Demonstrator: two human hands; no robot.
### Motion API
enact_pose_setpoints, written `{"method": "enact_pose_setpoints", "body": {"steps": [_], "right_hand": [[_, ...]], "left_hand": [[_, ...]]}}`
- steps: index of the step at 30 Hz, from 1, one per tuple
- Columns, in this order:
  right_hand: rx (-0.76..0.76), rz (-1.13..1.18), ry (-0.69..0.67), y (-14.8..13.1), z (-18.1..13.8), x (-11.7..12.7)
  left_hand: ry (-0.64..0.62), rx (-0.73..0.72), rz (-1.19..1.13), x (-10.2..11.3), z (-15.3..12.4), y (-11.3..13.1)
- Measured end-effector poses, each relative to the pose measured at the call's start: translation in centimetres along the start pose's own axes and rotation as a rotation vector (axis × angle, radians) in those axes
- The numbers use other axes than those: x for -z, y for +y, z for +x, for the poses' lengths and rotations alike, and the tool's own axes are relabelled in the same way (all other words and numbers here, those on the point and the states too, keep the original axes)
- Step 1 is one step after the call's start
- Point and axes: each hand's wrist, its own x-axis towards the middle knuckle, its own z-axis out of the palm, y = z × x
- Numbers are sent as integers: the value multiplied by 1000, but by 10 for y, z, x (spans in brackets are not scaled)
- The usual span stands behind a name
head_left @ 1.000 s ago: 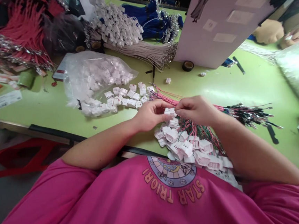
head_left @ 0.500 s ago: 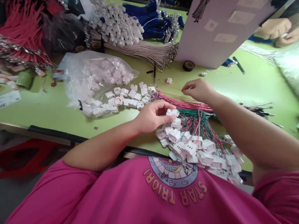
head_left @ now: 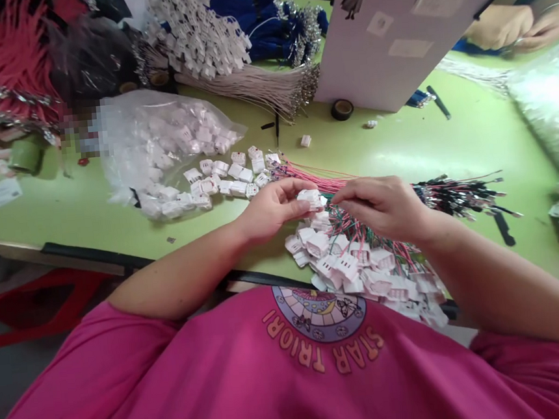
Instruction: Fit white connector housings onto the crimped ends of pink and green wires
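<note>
My left hand (head_left: pixel 279 208) is closed around a white plastic connector housing (head_left: pixel 312 199), held between thumb and fingers above the table. Close beside it, my right hand (head_left: pixel 381 204) is pinched, its fingertips at the housing's right side. A thin wire appears to be in that pinch, though the fingers mostly hide it. Below both hands lies a pile of white connector housings (head_left: pixel 346 267) with pink and green wires attached. A bundle of pink wires (head_left: pixel 313 179) stretches behind the hands, and its black-sleeved ends (head_left: pixel 459 195) fan out past my right wrist.
Loose white housings (head_left: pixel 237 173) spill from a clear plastic bag (head_left: pixel 169 124) at left. A roll of black tape (head_left: pixel 342 109) sits before a pale upright panel (head_left: pixel 367 39). Behind are grey wires (head_left: pixel 259 90) and blue wire bundles (head_left: pixel 263 25). Another person's hands (head_left: pixel 513 26) work at upper right.
My right hand has come down and left from over the pink wires to the housing. My left hand still holds the housing. The whole view has shifted slightly.
</note>
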Motion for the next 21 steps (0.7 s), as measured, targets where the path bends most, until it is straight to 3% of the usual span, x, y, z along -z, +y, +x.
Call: {"method": "enact_pose_setpoints", "body": {"steps": [8,15,21], "right_hand": [[-68,-86,166,1,-14,-16],[-177,-52,93,-3,-8,-17],[-218,-79,-6,-9,-3,-21]], "left_hand": [[9,-27,82,-2,-1,-2],[53,-77,146,-4,-2,1],[88,-365,441,-4,-1,-8]]}}
